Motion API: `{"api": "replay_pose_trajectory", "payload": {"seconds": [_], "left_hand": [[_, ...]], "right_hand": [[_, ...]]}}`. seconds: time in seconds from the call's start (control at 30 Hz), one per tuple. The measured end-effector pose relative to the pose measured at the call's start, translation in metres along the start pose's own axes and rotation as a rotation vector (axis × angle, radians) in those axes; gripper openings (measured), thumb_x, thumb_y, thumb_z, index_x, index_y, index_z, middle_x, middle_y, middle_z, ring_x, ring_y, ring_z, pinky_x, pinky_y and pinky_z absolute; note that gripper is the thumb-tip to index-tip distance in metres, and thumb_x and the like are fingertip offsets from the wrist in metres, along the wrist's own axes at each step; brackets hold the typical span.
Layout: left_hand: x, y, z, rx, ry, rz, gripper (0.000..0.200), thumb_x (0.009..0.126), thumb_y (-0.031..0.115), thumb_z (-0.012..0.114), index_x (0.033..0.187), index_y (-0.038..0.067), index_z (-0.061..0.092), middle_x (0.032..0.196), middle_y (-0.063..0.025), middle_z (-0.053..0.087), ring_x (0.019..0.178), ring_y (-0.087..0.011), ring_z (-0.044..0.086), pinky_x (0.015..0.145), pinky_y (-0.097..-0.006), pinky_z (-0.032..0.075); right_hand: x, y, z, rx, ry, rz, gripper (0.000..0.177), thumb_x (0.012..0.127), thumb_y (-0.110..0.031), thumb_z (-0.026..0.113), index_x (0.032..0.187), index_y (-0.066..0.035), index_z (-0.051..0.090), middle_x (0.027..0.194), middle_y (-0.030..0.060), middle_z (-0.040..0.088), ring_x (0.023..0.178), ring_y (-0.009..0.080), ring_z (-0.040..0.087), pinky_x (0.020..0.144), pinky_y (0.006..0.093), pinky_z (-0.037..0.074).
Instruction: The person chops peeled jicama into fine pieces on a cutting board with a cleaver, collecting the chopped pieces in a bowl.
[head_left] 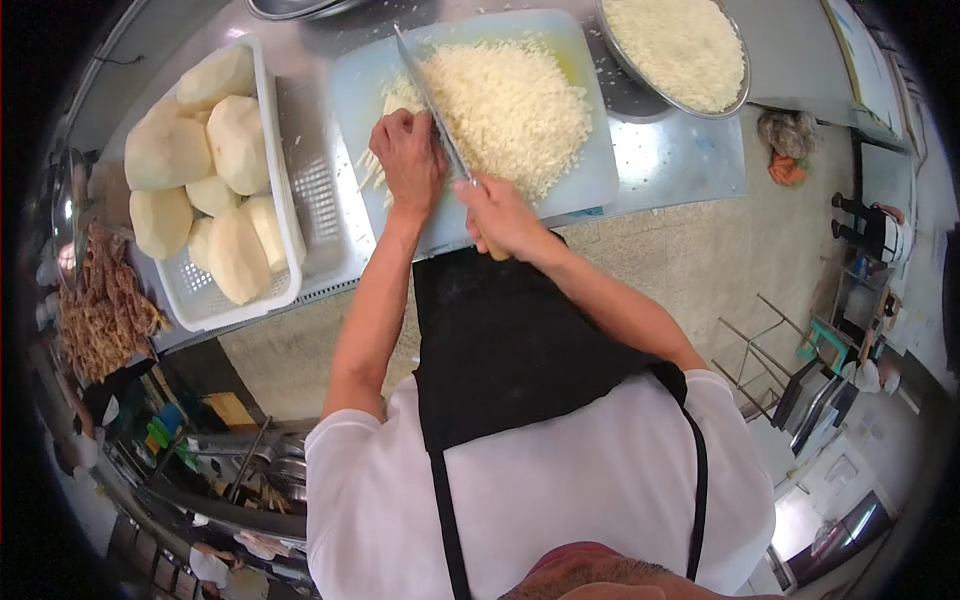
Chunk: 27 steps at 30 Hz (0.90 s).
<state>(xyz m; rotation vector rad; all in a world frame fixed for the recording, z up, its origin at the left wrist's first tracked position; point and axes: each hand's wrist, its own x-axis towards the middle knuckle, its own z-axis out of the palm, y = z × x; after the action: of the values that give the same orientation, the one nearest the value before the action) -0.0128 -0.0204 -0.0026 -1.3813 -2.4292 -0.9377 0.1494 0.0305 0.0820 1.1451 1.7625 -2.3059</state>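
My right hand (505,217) is wrapped round the handle of a large kitchen knife (432,103), whose long blade slants toward the far left across the cutting board (590,190). Close against the blade's left side, my left hand (408,160) has its fingers curled down on pale vegetable strips (402,98). Some strips stick out to the left of the hand, and the fingertips are partly hidden. To the right of the blade lies a broad heap of finely chopped pale vegetable (515,110).
Left of the board stands a white plastic basket (290,235) of large peeled pale root vegetables (235,145). A metal bowl (742,98) heaped with chopped pieces is at the far right of the steel table (680,165). Other people are at work in the background.
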Motion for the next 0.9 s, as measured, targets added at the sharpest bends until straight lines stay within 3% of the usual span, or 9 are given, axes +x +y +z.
{"api": "replay_pose_trajectory", "payload": {"seconds": [0.1, 0.2, 0.43, 0.5, 0.57, 0.6, 0.63, 0.7, 0.9], "left_hand": [[-0.009, -0.003, -0.004, 0.01, -0.03, 0.02, 0.028, 0.078, 0.002, 0.068, 0.105, 0.009, 0.064, 0.108, -0.0128, 0.053, 0.109, -0.0356, 0.047, 0.095, -0.0496, 0.036], [-0.002, -0.001, -0.002, 0.005, -0.008, 0.007, 0.027, 0.079, 0.002, 0.067, 0.105, 0.009, 0.064, 0.107, -0.0137, 0.054, 0.107, -0.0361, 0.048, 0.095, -0.049, 0.037], [-0.001, 0.001, -0.001, -0.012, 0.028, 0.001, 0.024, 0.082, 0.001, 0.066, 0.104, 0.009, 0.065, 0.105, -0.0138, 0.054, 0.106, -0.0356, 0.049, 0.095, -0.0487, 0.037], [-0.003, -0.002, 0.0, -0.064, 0.061, -0.005, 0.023, 0.082, 0.001, 0.066, 0.104, 0.009, 0.065, 0.105, -0.0143, 0.055, 0.105, -0.0361, 0.049, 0.094, -0.0488, 0.038], [-0.003, -0.009, 0.001, -0.111, 0.098, -0.014, 0.023, 0.082, 0.001, 0.066, 0.103, 0.008, 0.064, 0.104, -0.0148, 0.055, 0.104, -0.0365, 0.05, 0.094, -0.0488, 0.038], [-0.006, -0.012, -0.004, -0.104, 0.044, -0.004, 0.023, 0.082, 0.001, 0.066, 0.104, 0.008, 0.064, 0.105, -0.0149, 0.054, 0.104, -0.0369, 0.049, 0.094, -0.0491, 0.039], [-0.005, -0.012, -0.006, -0.099, -0.003, 0.008, 0.023, 0.082, 0.001, 0.066, 0.104, 0.007, 0.064, 0.105, -0.0151, 0.054, 0.104, -0.0372, 0.049, 0.094, -0.0494, 0.039], [-0.004, -0.008, -0.005, -0.035, -0.029, 0.015, 0.023, 0.082, 0.001, 0.067, 0.104, 0.007, 0.063, 0.105, -0.0152, 0.054, 0.105, -0.0373, 0.049, 0.093, -0.0495, 0.039], [-0.003, -0.004, -0.009, 0.02, -0.041, 0.034, 0.022, 0.082, 0.001, 0.067, 0.103, 0.006, 0.063, 0.106, -0.0152, 0.054, 0.106, -0.037, 0.048, 0.093, -0.0494, 0.039]], "right_hand": [[-0.009, -0.012, 0.002, 0.042, 0.003, 0.077, 0.056, 0.105, -0.035, 0.052, 0.141, 0.008, 0.049, 0.061, 0.0059, 0.057, 0.045, 0.0138, 0.056, 0.044, 0.0298, 0.044], [-0.023, 0.0, 0.012, 0.079, 0.023, 0.01, 0.045, 0.104, -0.035, 0.053, 0.121, 0.007, 0.057, 0.06, 0.0054, 0.056, 0.045, 0.0139, 0.056, 0.043, 0.0303, 0.043], [-0.029, -0.008, 0.011, 0.153, -0.003, 0.059, 0.038, 0.105, -0.04, 0.052, 0.095, -0.003, 0.054, 0.066, 0.0057, 0.056, 0.046, 0.0132, 0.053, 0.044, 0.0295, 0.043], [-0.009, 0.008, 0.008, 0.114, 0.022, 0.039, 0.039, 0.105, -0.04, 0.053, 0.094, -0.003, 0.054, 0.065, 0.0055, 0.056, 0.046, 0.0129, 0.053, 0.043, 0.0293, 0.043], [0.005, 0.003, 0.001, 0.146, 0.03, 0.091, 0.051, 0.104, -0.037, 0.054, 0.126, 0.008, 0.059, 0.062, 0.0051, 0.057, 0.045, 0.0142, 0.056, 0.043, 0.0302, 0.044], [0.0, -0.009, -0.002, 0.12, 0.027, 0.074, 0.053, 0.103, -0.038, 0.054, 0.129, 0.008, 0.057, 0.061, 0.0058, 0.056, 0.045, 0.0145, 0.056, 0.043, 0.0305, 0.044], [-0.011, -0.02, -0.003, 0.127, 0.032, 0.076, 0.053, 0.103, -0.038, 0.054, 0.129, 0.008, 0.057, 0.061, 0.0058, 0.056, 0.045, 0.0145, 0.056, 0.043, 0.0305, 0.044], [-0.028, -0.035, -0.003, -0.025, 0.006, 0.049, 0.043, 0.103, -0.039, 0.055, 0.107, 0.004, 0.059, 0.062, 0.0068, 0.056, 0.045, 0.0151, 0.055, 0.043, 0.0314, 0.044], [-0.001, -0.031, -0.004, -0.022, -0.017, 0.062, 0.04, 0.105, -0.039, 0.051, 0.107, 0.0, 0.059, 0.062, 0.0047, 0.056, 0.045, 0.0125, 0.054, 0.043, 0.0295, 0.043]]}}
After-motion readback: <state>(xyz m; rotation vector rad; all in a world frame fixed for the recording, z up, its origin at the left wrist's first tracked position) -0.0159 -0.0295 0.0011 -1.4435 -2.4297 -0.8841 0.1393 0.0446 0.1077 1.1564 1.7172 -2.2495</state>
